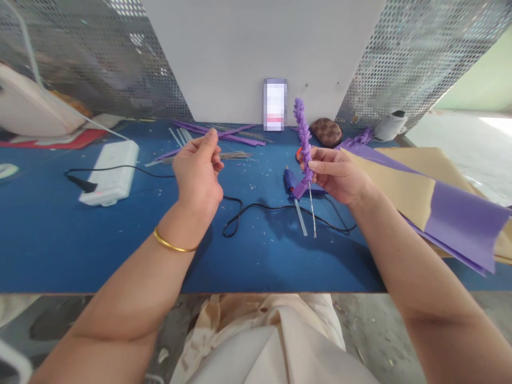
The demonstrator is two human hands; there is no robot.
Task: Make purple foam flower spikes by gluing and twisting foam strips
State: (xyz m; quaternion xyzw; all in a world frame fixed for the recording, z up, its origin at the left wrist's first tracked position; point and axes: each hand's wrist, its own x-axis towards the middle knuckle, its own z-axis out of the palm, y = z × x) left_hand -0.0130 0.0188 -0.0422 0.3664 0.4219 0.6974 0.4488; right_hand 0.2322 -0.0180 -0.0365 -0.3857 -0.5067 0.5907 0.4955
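Observation:
My right hand [336, 173] pinches a purple artificial flower stem [303, 130] upright above the blue table. Its curled petals wrap a thin wire, whose bare end points down below my fingers, and a loose purple strip end hangs at the lower petals. My left hand [200, 168] is raised apart from it, thumb pressed against the curled fingers; whatever it may hold does not show. Behind the flower lies a blue glue gun [288, 181], partly hidden, with a clear glue stick [301, 217] close by.
A white power strip [114, 170] stands left, its black cable [260, 206] looping across the table [256, 261]. Purple strips [240, 140] and thin wires [236, 156] lie at the back. A phone [275, 104] leans on the panel; a checkered pouch [327, 132] and purple sheets [464, 218] are right.

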